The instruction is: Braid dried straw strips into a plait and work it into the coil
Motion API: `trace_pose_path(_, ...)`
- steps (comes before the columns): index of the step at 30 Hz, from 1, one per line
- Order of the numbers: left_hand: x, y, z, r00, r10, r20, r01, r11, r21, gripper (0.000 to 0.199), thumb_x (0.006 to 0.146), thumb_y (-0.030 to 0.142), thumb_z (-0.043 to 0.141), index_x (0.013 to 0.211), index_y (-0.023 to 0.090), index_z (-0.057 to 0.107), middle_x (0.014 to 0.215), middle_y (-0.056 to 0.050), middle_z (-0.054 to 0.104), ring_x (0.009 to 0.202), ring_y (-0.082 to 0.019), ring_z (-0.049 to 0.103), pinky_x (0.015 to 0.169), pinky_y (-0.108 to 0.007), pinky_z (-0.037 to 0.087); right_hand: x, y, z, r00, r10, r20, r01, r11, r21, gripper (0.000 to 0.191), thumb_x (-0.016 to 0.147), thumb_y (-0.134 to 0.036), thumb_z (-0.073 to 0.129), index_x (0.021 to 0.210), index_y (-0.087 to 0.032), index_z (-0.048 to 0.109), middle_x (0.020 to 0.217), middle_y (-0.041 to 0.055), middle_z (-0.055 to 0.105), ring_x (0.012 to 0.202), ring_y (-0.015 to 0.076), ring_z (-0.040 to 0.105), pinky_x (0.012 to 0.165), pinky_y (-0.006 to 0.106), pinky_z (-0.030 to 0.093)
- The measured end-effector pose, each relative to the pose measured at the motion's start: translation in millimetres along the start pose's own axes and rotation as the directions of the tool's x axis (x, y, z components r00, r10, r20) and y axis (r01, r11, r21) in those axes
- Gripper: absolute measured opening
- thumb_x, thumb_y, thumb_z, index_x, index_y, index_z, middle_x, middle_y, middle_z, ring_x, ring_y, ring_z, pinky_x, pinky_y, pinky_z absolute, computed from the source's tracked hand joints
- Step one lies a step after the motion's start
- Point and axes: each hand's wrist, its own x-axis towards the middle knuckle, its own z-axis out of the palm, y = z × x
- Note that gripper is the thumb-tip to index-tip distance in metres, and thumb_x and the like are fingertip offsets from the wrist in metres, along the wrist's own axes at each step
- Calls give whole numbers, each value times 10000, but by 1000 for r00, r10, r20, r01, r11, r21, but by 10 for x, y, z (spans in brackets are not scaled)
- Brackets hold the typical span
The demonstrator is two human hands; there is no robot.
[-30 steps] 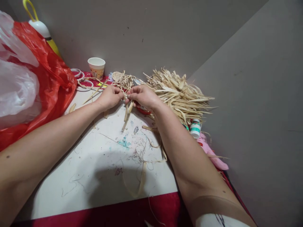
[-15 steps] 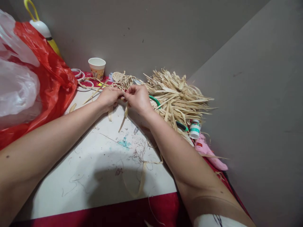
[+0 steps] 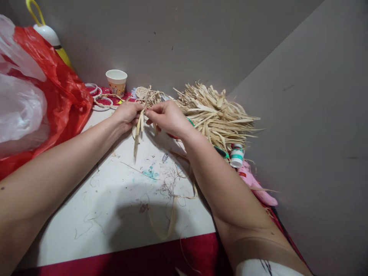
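Dry, straw-coloured strips (image 3: 138, 132), like raffia or corn husk, hang down between my two hands at the far part of the white board (image 3: 115, 207). My left hand (image 3: 128, 115) is closed on the strips, its thumb and fingers pinched near their upper end. Close beside it, my right hand (image 3: 166, 117) is closed too, thumb and forefinger pinching at the same strips. Just behind the hands lie a braided straw coil (image 3: 141, 92) and a tangle of braided cord (image 3: 153, 97). The exact spot gripped is partly hidden by my fingers.
A big bundle of dry strips (image 3: 218, 115) lies at the right against the wall, with a small white bottle (image 3: 237, 156) and a pink glue gun-like object (image 3: 257, 186) nearby. A paper cup (image 3: 116, 82), white rings (image 3: 102, 103) and a red plastic bag (image 3: 66, 84) are at the left.
My right hand has turned, and the hanging strips have swung left, now sitting between my hands. My left hand has shifted slightly left.
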Motion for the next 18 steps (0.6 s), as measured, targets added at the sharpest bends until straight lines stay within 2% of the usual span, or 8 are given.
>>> trace_pose_path(2, -3, 29, -32, 996, 32, 79, -33, 999, 4, 228, 663, 50, 585, 509, 148, 450, 363, 68, 329, 312, -12, 215, 326, -183, 95, 10, -34, -118, 994, 84, -76, -75, 991, 107, 193, 800, -148, 507, 619, -130, 570, 597, 39, 577, 402, 63, 382, 403, 212, 266)
trace_pose_path(4, -21, 58, -51, 987, 43, 153, -46, 999, 20, 173, 678, 76, 609, 548, 130, 508, 379, 67, 343, 325, -8, 195, 334, -185, 78, 32, -19, -202, 973, 128, -193, -87, 974, 207, 197, 821, -138, 501, 639, -121, 576, 624, 42, 597, 364, 38, 346, 367, 200, 246)
trace_pose_path(5, -35, 70, -53, 982, 43, 184, -49, 998, 30, 153, 686, 92, 617, 566, 125, 529, 385, 65, 352, 330, -9, 194, 339, -185, 76, 46, 6, -224, 967, 153, -206, -97, 962, 256, 200, 835, -145, 498, 654, -120, 578, 644, 44, 606, 355, 33, 341, 353, 196, 236)
trace_pose_path(6, -50, 80, -51, 977, 41, 210, -50, 998, 38, 142, 694, 109, 624, 579, 122, 542, 392, 63, 366, 334, -10, 198, 344, -185, 78, 59, 39, -234, 969, 184, -168, -125, 943, 309, 204, 852, -169, 497, 672, -120, 581, 662, 44, 613, 349, 30, 344, 339, 194, 222)
trace_pose_path(8, -81, 92, -42, 965, 29, 260, -47, 997, 64, 133, 709, 150, 634, 603, 119, 559, 421, 46, 434, 343, -12, 222, 352, -183, 99, 83, 117, -224, 972, 233, 14, -218, 885, 410, 227, 888, -252, 493, 721, -127, 584, 680, 42, 619, 348, 34, 359, 319, 189, 191)
trace_pose_path(11, -108, 91, -33, 953, 19, 303, -59, 991, 123, 139, 715, 207, 653, 640, 117, 580, 489, 15, 534, 367, -20, 289, 374, -178, 172, 101, 213, -193, 940, 207, 272, -323, 798, 509, 247, 906, -330, 494, 767, -141, 572, 609, 19, 589, 351, 37, 347, 315, 176, 165)
trace_pose_path(15, -101, 61, -40, 945, 47, 323, -100, 984, 149, 184, 679, 247, 707, 628, 125, 580, 464, 45, 490, 403, -34, 349, 413, -180, 234, 89, 251, -196, 905, 184, 382, -378, 759, 529, 258, 862, -375, 581, 742, -148, 552, 475, -58, 416, 344, 19, 230, 323, 158, 129)
trace_pose_path(18, -77, 34, -46, 940, 65, 336, -126, 978, 165, 232, 664, 271, 731, 601, 132, 556, 469, 46, 485, 412, -34, 353, 421, -185, 233, 77, 268, -203, 891, 183, 417, -385, 789, 478, 335, 829, -432, 614, 675, -151, 515, 452, -82, 324, 351, 17, 182, 321, 155, 107)
